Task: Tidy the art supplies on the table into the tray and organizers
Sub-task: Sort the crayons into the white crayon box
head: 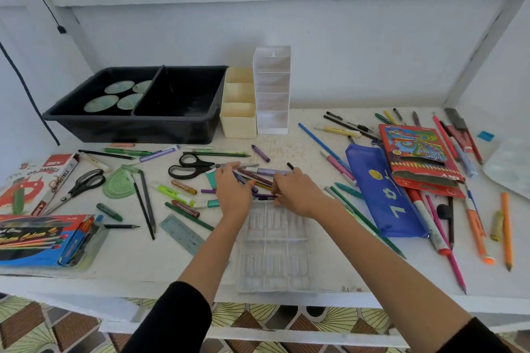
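A white table (286,149) is sitting against a wall (344,51). Mid-table, the left hand (233,189) is lying flat, fingers straight, on the pens (258,176). The right hand (296,192) is pinching one. They are looking light, stiff and prone to roll, so a mid-shaft hold is probably suiting them best.

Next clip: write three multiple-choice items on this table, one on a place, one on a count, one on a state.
1. The green discs lie: A in the left compartment of the black tray; B on the red pencil box; C on the blue pencil case.
2. Pairs of scissors on the table: A one; B two; C four.
3. The white organizer: A lies on its side; B stands upright; C sits in the tray.
Answers: 1 A, all four show there; 2 B, both black-handled; 3 B, upright beside the cream organizer.
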Available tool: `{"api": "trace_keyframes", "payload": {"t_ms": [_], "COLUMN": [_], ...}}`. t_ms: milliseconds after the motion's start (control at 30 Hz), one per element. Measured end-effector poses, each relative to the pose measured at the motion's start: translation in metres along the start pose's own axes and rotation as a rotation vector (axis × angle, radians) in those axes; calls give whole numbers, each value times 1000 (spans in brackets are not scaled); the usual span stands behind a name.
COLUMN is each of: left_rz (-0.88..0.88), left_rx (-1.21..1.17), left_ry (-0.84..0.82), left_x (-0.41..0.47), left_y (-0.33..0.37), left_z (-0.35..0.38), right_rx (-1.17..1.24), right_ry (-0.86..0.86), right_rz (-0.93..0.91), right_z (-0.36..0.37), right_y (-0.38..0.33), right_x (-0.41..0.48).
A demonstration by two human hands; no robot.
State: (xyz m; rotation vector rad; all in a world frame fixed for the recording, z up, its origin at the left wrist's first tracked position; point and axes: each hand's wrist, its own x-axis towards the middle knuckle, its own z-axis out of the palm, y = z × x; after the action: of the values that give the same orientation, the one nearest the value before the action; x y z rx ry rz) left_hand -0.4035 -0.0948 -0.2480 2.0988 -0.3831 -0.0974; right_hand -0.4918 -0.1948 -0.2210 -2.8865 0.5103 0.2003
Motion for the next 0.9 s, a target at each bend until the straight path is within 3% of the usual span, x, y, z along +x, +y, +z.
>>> {"api": "trace_keyframes", "payload": {"t_ms": [333, 633, 900], "left_rz": [-58, -293, -255], "left_rx": [-454, -838, -779], "left_ry": [154, -144, -161], "left_x": [2, -47, -57], "left_y": [9, 5, -3], "left_z": [-19, -20, -14], "right_rx": [115, 102, 252], "right_ry": [14, -67, 64], "right_rz": [-40, -15, 5], "right_z": [-3, -4, -2], "right_y": [7, 7, 10], "right_x": [-3, -2, 1]}}
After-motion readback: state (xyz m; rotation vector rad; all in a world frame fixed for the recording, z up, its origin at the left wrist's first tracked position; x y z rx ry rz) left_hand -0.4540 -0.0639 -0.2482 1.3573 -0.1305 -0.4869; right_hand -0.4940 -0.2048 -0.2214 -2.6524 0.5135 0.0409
